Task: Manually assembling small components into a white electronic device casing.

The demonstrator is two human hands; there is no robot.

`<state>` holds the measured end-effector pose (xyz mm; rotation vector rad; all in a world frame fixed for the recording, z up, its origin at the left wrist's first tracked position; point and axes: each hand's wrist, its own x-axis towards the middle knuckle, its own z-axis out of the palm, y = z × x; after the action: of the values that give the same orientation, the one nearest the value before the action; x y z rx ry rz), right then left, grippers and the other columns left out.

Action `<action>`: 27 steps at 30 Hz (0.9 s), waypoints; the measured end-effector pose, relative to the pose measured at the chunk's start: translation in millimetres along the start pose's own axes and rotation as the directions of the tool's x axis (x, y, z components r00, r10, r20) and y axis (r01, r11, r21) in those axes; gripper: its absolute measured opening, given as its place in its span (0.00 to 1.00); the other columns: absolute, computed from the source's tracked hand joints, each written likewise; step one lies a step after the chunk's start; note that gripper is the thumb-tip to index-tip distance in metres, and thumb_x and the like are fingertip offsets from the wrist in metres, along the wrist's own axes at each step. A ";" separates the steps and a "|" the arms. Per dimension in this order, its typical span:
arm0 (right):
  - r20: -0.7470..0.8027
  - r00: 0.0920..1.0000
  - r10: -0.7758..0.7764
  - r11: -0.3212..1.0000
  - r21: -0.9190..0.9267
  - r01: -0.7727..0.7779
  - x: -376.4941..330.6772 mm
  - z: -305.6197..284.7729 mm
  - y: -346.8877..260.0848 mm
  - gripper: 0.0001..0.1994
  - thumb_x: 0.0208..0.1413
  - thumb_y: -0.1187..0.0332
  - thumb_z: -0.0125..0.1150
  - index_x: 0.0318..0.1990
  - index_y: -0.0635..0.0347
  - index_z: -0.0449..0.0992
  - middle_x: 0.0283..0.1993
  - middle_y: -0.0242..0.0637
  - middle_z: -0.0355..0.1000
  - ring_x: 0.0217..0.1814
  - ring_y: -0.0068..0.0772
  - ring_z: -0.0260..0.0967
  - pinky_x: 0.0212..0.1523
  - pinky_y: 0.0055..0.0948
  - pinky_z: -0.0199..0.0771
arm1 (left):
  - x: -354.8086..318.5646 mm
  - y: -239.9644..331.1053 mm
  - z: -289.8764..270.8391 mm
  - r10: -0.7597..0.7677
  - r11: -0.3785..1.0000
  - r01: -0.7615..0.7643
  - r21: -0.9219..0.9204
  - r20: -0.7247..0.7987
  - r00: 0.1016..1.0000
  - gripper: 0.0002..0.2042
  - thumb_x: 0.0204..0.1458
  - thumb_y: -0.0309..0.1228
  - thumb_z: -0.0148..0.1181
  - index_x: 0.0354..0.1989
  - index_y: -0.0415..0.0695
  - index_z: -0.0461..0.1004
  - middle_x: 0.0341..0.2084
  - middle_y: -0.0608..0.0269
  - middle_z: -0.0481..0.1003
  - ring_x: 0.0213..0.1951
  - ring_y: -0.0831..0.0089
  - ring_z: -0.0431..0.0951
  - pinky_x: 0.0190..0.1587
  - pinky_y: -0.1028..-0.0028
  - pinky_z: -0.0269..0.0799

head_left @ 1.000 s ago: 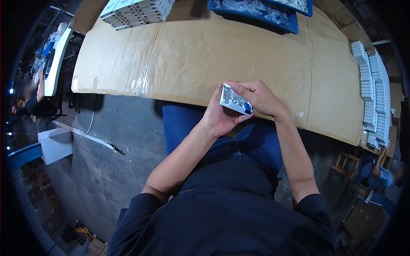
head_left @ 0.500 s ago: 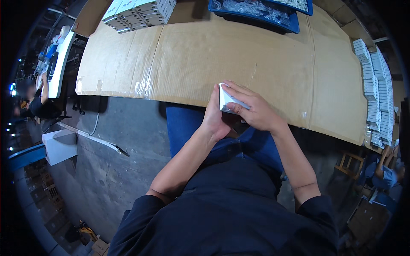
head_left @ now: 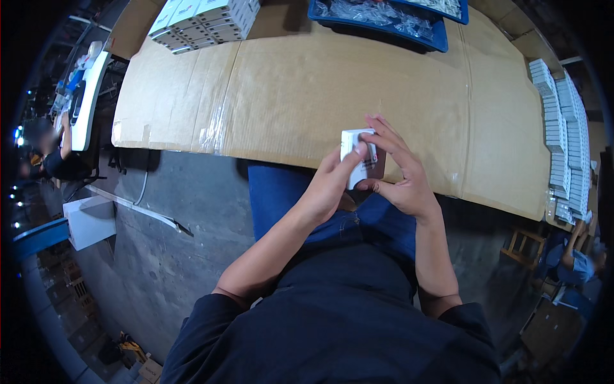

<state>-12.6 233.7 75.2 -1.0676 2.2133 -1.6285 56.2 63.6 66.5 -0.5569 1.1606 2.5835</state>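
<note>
A small white box (head_left: 369,168) with dark and red print is held between my two hands, just over the near edge of the cardboard-covered table (head_left: 332,83). My left hand (head_left: 332,186) grips its left side, with the thumb laid across the front face. Around the right side and the top and bottom curl the fingers of my right hand (head_left: 409,180); its thumb sits near the box's lower end. The back of the box is hidden.
Stacked white boxes (head_left: 201,24) stand at the far left of the table. Blue trays (head_left: 384,25) hold clear plastic bags at the far side. More white boxes (head_left: 558,137) line the right edge. One person (head_left: 64,157) sits at the left, another (head_left: 581,259) at the right.
The box has turned so its printed face shows, and it has shifted slightly right. My left thumb now lies across its front, and my right hand has moved to its right side.
</note>
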 end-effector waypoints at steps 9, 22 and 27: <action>-0.137 0.936 0.324 0.850 0.477 -0.224 -21.6 3.6 21.4 0.35 0.47 0.75 0.79 0.65 0.62 0.73 0.64 0.38 0.74 0.64 0.31 0.73 0.67 0.33 0.70 | -12.5 -0.6 -2.0 0.021 0.956 -0.074 0.284 0.186 0.982 0.25 0.67 0.38 0.61 0.71 0.47 0.68 0.32 0.76 0.75 0.28 0.90 0.63 0.26 0.84 0.57; 0.022 0.923 0.384 0.714 0.627 -0.312 -17.0 8.2 26.5 0.33 0.48 0.73 0.81 0.63 0.62 0.74 0.53 0.34 0.79 0.56 0.26 0.75 0.59 0.32 0.75 | -18.2 3.2 1.4 0.171 0.907 -0.249 0.341 0.242 0.955 0.26 0.69 0.29 0.52 0.75 0.42 0.59 0.44 0.70 0.74 0.36 0.86 0.69 0.40 0.83 0.67; 0.038 0.903 0.428 0.641 0.692 -0.333 -13.7 12.7 20.4 0.27 0.50 0.76 0.79 0.58 0.63 0.76 0.48 0.33 0.80 0.53 0.25 0.76 0.55 0.30 0.77 | -12.3 -0.4 1.0 0.450 0.845 -0.480 0.235 0.171 0.876 0.23 0.68 0.29 0.53 0.70 0.38 0.64 0.61 0.59 0.67 0.61 0.72 0.69 0.67 0.71 0.61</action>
<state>-4.7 235.7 48.9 -0.2602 1.4830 -2.0689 67.1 63.7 72.3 -0.0676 1.7573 2.7121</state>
